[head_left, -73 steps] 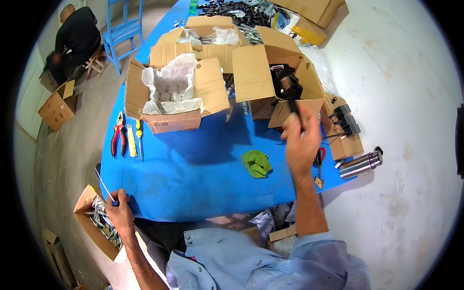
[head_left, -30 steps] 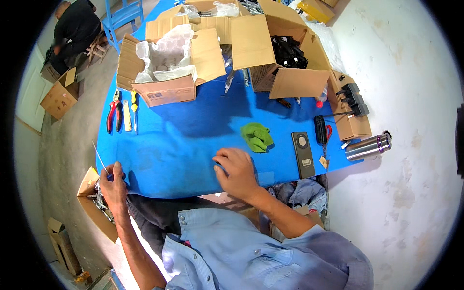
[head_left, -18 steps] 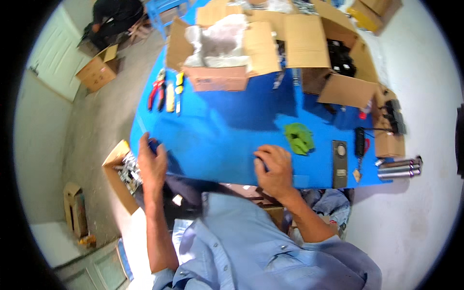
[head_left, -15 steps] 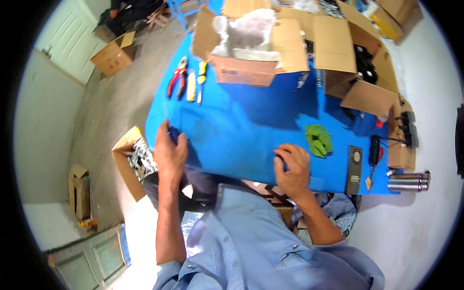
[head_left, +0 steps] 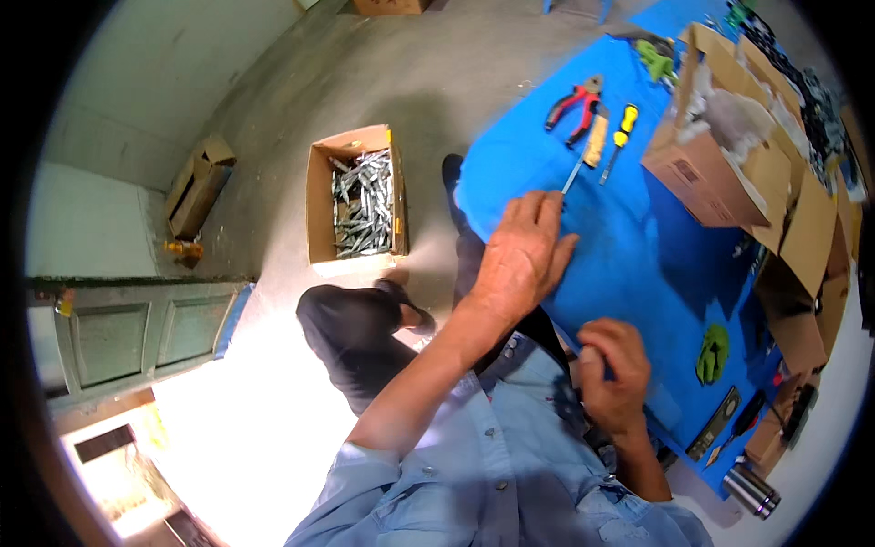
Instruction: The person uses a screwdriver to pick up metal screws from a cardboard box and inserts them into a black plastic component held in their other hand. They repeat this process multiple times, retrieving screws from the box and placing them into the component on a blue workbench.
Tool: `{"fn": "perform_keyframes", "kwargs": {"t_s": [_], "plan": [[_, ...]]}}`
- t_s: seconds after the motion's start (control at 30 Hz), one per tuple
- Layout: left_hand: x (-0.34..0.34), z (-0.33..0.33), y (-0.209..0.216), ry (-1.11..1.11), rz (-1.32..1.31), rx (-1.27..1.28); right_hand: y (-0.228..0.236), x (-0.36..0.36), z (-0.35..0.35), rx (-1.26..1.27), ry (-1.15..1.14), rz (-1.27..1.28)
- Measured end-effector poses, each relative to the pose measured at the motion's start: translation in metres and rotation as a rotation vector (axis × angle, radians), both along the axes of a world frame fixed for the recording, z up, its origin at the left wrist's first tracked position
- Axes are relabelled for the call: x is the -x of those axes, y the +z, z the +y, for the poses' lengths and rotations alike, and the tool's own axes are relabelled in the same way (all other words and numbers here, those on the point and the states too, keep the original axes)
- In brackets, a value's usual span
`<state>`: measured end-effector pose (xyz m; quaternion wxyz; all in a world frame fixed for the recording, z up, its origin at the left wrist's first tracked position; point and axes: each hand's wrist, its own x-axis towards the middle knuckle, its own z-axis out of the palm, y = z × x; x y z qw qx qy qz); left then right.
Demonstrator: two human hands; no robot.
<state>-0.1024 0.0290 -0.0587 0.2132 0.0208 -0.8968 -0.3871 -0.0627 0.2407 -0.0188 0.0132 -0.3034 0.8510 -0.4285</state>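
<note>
At the near left edge of the blue-covered table (head_left: 629,242), my left hand (head_left: 519,255) is closed over a screwdriver. Its thin metal shaft (head_left: 573,173) pokes out past my fingertips, while the handle is mostly hidden under the hand. Just beyond lie red-and-black pliers (head_left: 576,109), a yellow-handled tool (head_left: 596,139) and a yellow-and-black screwdriver (head_left: 620,141). My right hand (head_left: 615,374) hovers by the table's near edge, close to my body, its fingers curled. Whatever is inside those fingers, if anything, is hidden.
An open carton of metal parts (head_left: 365,205) stands on the floor at left. Open cardboard boxes (head_left: 706,182) crowd the table's right side. A green cloth (head_left: 713,354), a flat grey metal piece (head_left: 714,424) and a steel cylinder (head_left: 752,490) are at the near right.
My view has swung to the left, bringing the floor carton nearer the middle. Relative to the table tools, my left hand has moved closer with the screwdriver. My right hand has drawn toward my body.
</note>
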Motion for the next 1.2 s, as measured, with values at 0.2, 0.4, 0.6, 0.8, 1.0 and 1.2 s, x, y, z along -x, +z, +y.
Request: {"fn": "perform_keyframes", "kwargs": {"t_s": [0.2, 0.4, 0.6, 0.8, 1.0, 1.2], "plan": [[-0.022, -0.050, 0.001, 0.097, 0.178, -0.129, -0.035, -0.006, -0.101, -0.030, 0.560, -0.261], [-0.089, -0.154, -0.070, 0.427, -0.028, -0.172, -0.121, 0.001, -0.202, -0.281, 0.683, -0.403], [-0.169, -0.212, -0.185, 0.435, -0.481, -0.213, -0.246, 0.023, -0.304, -0.415, 0.583, -0.363], [-0.149, -0.263, -0.226, 0.175, -0.469, -0.130, -0.347, 0.028, -0.394, -0.584, 0.740, -0.260], [-0.127, -0.286, -0.244, 0.119, -0.319, -0.154, -0.429, -0.006, -0.440, -0.450, 0.859, 0.090], [-0.153, -0.310, -0.234, 0.156, -0.389, -0.232, -0.471, -0.028, -0.470, -0.689, 0.865, -0.095]]}}
